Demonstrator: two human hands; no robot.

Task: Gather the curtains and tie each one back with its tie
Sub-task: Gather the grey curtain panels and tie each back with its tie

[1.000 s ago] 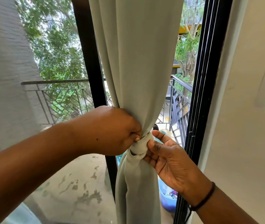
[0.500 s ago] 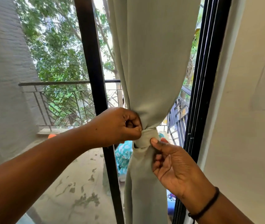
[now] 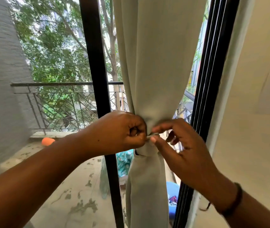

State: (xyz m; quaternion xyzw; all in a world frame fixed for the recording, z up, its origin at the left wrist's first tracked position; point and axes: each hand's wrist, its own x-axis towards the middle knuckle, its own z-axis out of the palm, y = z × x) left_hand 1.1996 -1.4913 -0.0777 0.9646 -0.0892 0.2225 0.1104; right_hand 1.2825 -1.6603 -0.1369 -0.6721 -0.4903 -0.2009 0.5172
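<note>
Both hands meet at the tie [image 3: 145, 149] cinching the gathered curtain [image 3: 154, 63]. The left hand [image 3: 122, 130] grips it with curled fingers. The right hand [image 3: 178, 145] pinches its end.

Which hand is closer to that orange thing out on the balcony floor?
Left. The left hand grips the tie on the side nearer the orange thing. The right hand pinches the tie from the far side, by the black door frame.
</note>
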